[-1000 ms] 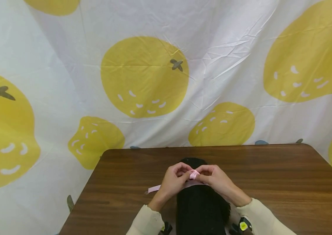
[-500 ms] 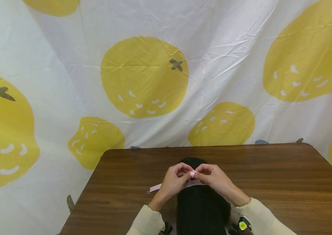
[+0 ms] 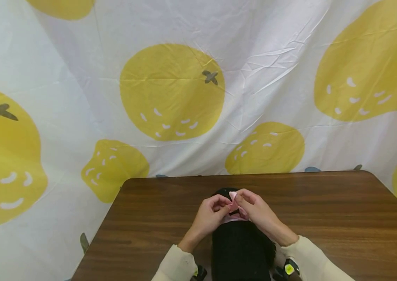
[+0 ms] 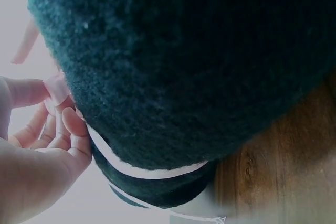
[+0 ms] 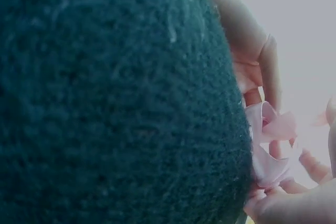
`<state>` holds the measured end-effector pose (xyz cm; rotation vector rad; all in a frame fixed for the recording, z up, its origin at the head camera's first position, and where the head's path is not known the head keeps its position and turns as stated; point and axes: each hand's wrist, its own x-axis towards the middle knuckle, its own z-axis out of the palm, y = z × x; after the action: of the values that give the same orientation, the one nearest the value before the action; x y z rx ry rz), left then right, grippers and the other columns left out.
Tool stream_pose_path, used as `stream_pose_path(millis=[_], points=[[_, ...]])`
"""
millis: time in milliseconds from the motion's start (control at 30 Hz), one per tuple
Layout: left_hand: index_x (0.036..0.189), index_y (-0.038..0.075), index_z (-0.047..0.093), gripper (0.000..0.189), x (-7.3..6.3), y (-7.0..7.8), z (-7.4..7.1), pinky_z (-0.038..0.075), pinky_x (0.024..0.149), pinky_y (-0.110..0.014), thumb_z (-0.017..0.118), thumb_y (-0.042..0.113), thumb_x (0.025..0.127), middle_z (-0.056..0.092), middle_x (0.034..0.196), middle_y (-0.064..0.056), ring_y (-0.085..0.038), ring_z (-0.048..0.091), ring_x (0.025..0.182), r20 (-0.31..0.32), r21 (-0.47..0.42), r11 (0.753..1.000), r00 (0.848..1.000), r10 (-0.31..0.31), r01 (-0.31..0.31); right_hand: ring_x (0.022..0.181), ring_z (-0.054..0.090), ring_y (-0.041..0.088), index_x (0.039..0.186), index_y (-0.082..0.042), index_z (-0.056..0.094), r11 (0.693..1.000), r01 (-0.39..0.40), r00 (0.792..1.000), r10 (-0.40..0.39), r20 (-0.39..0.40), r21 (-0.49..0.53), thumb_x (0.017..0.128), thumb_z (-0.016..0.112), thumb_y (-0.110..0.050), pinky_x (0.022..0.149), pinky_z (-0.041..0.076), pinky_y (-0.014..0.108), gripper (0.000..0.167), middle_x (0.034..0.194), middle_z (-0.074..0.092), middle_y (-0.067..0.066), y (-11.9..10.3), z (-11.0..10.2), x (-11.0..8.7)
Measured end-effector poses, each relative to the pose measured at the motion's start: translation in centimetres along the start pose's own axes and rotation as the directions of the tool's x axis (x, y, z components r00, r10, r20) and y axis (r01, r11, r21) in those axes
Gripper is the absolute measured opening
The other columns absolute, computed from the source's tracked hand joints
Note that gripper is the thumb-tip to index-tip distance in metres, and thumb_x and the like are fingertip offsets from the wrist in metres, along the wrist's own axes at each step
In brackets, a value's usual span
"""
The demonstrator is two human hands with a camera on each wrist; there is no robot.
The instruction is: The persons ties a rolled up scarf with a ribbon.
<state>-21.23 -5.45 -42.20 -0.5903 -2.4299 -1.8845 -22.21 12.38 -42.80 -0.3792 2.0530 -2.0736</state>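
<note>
A dark green fuzzy knitted roll with a fringed side, like a rolled scarf (image 3: pixel 240 249), lies lengthwise on the table. A pink ribbon (image 3: pixel 235 219) passes across it near the far end, and the left wrist view shows the ribbon band (image 4: pixel 142 171) against the knit. Above the roll, my left hand (image 3: pixel 210 214) pinches the ribbon between thumb and fingers. My right hand (image 3: pixel 259 212) holds an upper piece of it, raised slightly higher. A loop of ribbon (image 5: pixel 270 169) stands between the hands in the right wrist view. Fingers partly hide the crossing.
The brown wooden table (image 3: pixel 342 218) extends on both sides of the roll. Behind it hangs a white cloth (image 3: pixel 191 160) printed with yellow fruit. Black wrist devices (image 3: pixel 288 269) sit by the sleeves.
My right hand has risen a little, drawing a piece of ribbon upward, and the ribbon between the hands has spread. The tail left of my left wrist no longer shows in the head view.
</note>
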Motion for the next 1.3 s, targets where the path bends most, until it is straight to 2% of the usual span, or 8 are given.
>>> stream_pose_path(millis=[133, 200, 433, 600, 800, 900, 1133, 1300], points=[[0.099, -0.003, 0.068, 0.009, 0.4, -1.0, 0.1, 0.048, 0.061, -0.019, 0.064, 0.003, 0.093, 0.069, 0.089, -0.019, -0.022, 0.064, 0.073, 0.005, -0.03, 1.0, 1.0, 0.0, 0.0, 0.09, 0.064, 0.015, 0.122, 0.007, 0.056, 0.999, 0.048, 0.999, -0.048, 0.005, -0.009, 0.103, 0.053, -0.026, 0.08, 0.054, 0.03, 0.037, 0.093, 0.063, 0.003, -0.1, 0.0, -0.1], [0.099, 0.0, 0.069, 0.01, 0.7, -1.9, 0.2, 0.048, 0.06, -0.019, 0.066, 0.008, 0.093, 0.069, 0.089, -0.016, -0.017, 0.063, 0.072, 0.006, -0.039, 0.999, 1.0, -0.014, 0.014, 0.091, 0.065, 0.017, 0.121, 0.006, 0.058, 0.997, 0.065, 0.998, -0.065, -0.001, -0.027, 0.103, 0.054, -0.024, 0.082, 0.055, 0.032, 0.035, 0.096, 0.062, 0.007, -0.3, -0.1, -0.2], [0.098, 0.003, 0.069, 0.011, 0.6, -2.3, 0.1, 0.05, 0.06, -0.02, 0.067, 0.012, 0.093, 0.069, 0.086, -0.013, -0.01, 0.062, 0.068, 0.016, -0.031, 0.999, 1.0, -0.007, 0.008, 0.088, 0.067, 0.022, 0.115, 0.009, 0.062, 0.984, 0.143, 0.988, -0.148, -0.042, -0.102, 0.099, 0.061, -0.019, 0.08, 0.055, 0.032, 0.032, 0.1, 0.066, 0.019, -1.0, -0.3, -0.8], [0.097, 0.005, 0.07, 0.01, 0.5, -2.2, -0.1, 0.05, 0.063, -0.019, 0.068, 0.013, 0.093, 0.071, 0.091, -0.012, -0.009, 0.063, 0.071, 0.0, -0.017, 1.0, 1.0, -0.003, 0.003, 0.087, 0.065, 0.023, 0.112, 0.007, 0.065, 0.962, 0.192, 0.979, -0.2, -0.023, -0.196, 0.098, 0.063, -0.018, 0.075, 0.053, 0.028, 0.029, 0.098, 0.07, 0.017, -1.4, -0.8, -1.0], [0.096, 0.004, 0.07, 0.01, 0.5, -1.9, -0.3, 0.051, 0.064, -0.019, 0.069, 0.013, 0.092, 0.072, 0.092, -0.014, -0.01, 0.063, 0.071, -0.007, -0.036, 0.999, 1.0, -0.005, 0.005, 0.087, 0.061, 0.017, 0.11, 0.003, 0.068, 0.951, 0.202, 0.977, -0.212, -0.02, -0.236, 0.096, 0.06, -0.006, 0.077, 0.049, 0.023, 0.018, 0.104, 0.07, 0.017, -1.8, -1.2, -1.3], [0.098, 0.004, 0.07, 0.01, 0.4, -1.7, -0.4, 0.051, 0.065, -0.018, 0.069, 0.012, 0.092, 0.072, 0.094, -0.014, -0.012, 0.063, 0.074, -0.013, -0.017, 1.0, 1.0, 0.005, -0.005, 0.088, 0.061, 0.014, 0.111, 0.003, 0.069, 0.951, 0.198, 0.978, -0.209, -0.023, -0.239, 0.092, 0.054, 0.002, 0.078, 0.047, 0.022, 0.024, 0.106, 0.07, 0.019, -2.0, -1.3, -1.4], [0.096, 0.004, 0.07, 0.011, 0.5, -1.9, -0.5, 0.051, 0.067, -0.019, 0.068, 0.014, 0.093, 0.071, 0.093, -0.013, -0.01, 0.063, 0.075, -0.011, 0.014, 1.0, 1.0, 0.026, -0.026, 0.09, 0.069, 0.015, 0.106, 0.004, 0.068, 0.968, 0.14, 0.985, -0.158, -0.068, -0.21, 0.092, 0.07, -0.014, 0.085, 0.051, 0.024, 0.023, 0.1, 0.072, 0.017, -2.2, -1.2, -1.3], [0.097, 0.004, 0.069, 0.009, 0.6, -2.1, -0.6, 0.051, 0.068, -0.02, 0.067, 0.012, 0.093, 0.071, 0.092, -0.012, -0.008, 0.062, 0.075, -0.007, 0.028, 0.999, 1.0, 0.026, -0.026, 0.082, 0.07, 0.017, 0.1, 0.005, 0.067, 0.965, 0.174, 0.98, -0.19, -0.063, -0.197, 0.092, 0.068, -0.008, 0.083, 0.053, 0.028, 0.015, 0.093, 0.07, 0.02, -2.2, -1.3, -1.3]])
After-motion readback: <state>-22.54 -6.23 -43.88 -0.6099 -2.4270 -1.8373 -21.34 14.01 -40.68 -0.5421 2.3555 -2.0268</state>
